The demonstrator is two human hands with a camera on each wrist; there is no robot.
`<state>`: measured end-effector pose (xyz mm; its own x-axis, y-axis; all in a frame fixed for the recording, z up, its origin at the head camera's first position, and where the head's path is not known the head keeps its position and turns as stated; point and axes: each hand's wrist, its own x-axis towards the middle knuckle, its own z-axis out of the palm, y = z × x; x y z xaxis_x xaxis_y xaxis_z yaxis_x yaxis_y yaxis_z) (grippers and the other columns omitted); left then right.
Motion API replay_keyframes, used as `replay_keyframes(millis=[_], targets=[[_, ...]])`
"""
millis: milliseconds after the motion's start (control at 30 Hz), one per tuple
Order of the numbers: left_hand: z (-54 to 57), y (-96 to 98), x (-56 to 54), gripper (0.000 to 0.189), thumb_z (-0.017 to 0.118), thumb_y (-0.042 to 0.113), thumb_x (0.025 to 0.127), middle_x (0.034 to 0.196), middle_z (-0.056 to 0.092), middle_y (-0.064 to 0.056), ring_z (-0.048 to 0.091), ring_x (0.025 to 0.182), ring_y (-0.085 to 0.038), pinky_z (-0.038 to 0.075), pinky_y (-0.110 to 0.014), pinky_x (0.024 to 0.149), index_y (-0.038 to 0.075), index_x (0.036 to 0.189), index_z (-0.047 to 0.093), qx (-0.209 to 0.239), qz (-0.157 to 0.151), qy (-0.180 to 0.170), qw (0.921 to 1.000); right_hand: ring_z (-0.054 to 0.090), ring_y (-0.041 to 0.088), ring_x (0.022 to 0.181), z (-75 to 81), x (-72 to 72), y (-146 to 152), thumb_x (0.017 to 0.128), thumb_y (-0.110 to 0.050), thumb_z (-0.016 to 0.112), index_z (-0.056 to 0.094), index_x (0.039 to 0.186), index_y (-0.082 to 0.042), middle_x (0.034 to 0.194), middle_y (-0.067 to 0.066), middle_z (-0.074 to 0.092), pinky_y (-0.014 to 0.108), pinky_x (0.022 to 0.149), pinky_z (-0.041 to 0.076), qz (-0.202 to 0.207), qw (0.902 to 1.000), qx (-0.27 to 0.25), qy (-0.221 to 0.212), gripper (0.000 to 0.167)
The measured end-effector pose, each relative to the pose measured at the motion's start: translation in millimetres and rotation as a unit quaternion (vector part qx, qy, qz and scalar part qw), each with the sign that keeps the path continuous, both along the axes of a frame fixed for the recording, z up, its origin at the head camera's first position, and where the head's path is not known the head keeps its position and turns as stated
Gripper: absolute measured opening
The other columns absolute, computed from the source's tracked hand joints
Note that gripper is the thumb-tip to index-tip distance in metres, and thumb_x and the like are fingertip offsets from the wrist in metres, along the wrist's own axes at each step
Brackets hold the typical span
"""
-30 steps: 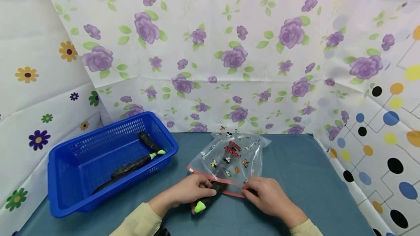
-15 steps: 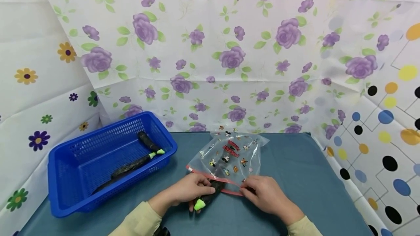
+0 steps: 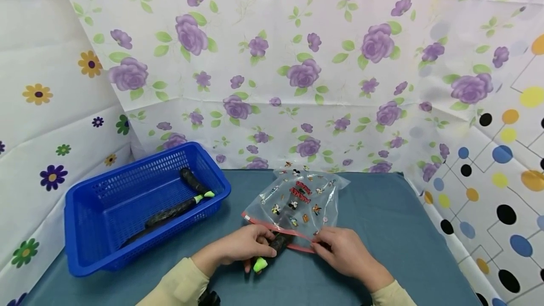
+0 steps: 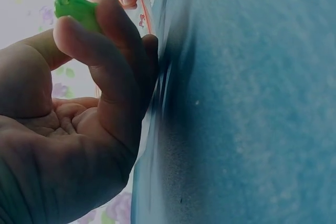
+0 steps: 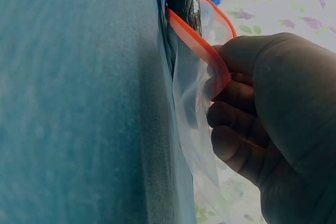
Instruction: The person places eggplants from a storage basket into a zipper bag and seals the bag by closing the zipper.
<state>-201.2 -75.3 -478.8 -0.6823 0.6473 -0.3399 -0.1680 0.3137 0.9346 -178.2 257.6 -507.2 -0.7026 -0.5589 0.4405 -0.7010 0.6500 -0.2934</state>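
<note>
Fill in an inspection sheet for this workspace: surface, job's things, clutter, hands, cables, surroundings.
Surface: blue-green cloth under the bag and basket.
Job's things: clear printed bag with a red zip edge, lying on the cloth; dark vegetable with a green tip, far end inside the bag's mouth; blue basket, at least two more dark vegetables inside.
Clutter: black object, cut off by the bottom edge; cannot identify.
Hands: left hand grips the dark vegetable; right hand pinches the zip edge.
Cables: nothing seen.
Surroundings: purple-rose sheet behind, daisy-print sheet at left, dotted sheet at right.
</note>
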Motion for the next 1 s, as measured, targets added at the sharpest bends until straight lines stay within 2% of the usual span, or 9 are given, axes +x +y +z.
replay_keyframes(millis=[200, 400, 700, 1000], targets=[[-1.2, -2.1, -1.1, 0.059, 0.08, 0.015, 0.101, 0.095, 0.074, -0.01, 0.059, 0.058, -0.012, 0.051, -0.024, 0.043, -0.005, 0.151, 0.057, 0.011, -0.008, -0.019, 0.9997, 0.049, -0.008, 0.067, -0.9, -0.1, -0.5, 0.1, -0.018, 0.085, 0.081, 0.098, -0.027, 0.084, -0.022, 0.063, 0.018, 0.058, 0.045, 0.0, 1.0, -0.003, 0.002, 0.01], [-1.5, -4.7, -2.9, 0.07, 0.083, 0.011, 0.098, 0.103, 0.075, -0.012, 0.064, 0.064, -0.012, 0.053, -0.023, 0.044, -0.007, 0.158, 0.051, 0.017, -0.02, -0.034, 0.9991, 0.049, -0.008, 0.067, -1.7, -1.2, -1.1, 0.099, -0.017, 0.087, 0.08, 0.098, -0.028, 0.084, -0.022, 0.063, 0.017, 0.058, 0.045, 0.0, 1.0, -0.004, 0.006, 0.012], [1.6, -5.4, -2.5, 0.07, 0.083, 0.007, 0.095, 0.113, 0.074, -0.016, 0.07, 0.072, -0.014, 0.055, -0.024, 0.046, -0.007, 0.157, 0.053, 0.022, -0.02, -0.045, 0.9985, 0.05, -0.008, 0.067, -0.2, -0.7, -1.6, 0.098, -0.016, 0.087, 0.081, 0.098, -0.027, 0.084, -0.021, 0.063, 0.017, 0.058, 0.045, 0.003, 1.0, -0.003, 0.006, 0.012], [3.5, -4.8, -0.3, 0.07, 0.082, 0.011, 0.1, 0.1, 0.076, -0.017, 0.073, 0.07, -0.015, 0.057, -0.025, 0.047, -0.009, 0.159, 0.05, 0.035, -0.018, -0.056, 0.9976, 0.05, -0.009, 0.068, 0.3, 0.2, -1.1, 0.098, -0.017, 0.087, 0.081, 0.098, -0.027, 0.085, -0.02, 0.065, 0.017, 0.059, 0.046, 0.003, 0.9999, 0.0, 0.011, 0.012]])
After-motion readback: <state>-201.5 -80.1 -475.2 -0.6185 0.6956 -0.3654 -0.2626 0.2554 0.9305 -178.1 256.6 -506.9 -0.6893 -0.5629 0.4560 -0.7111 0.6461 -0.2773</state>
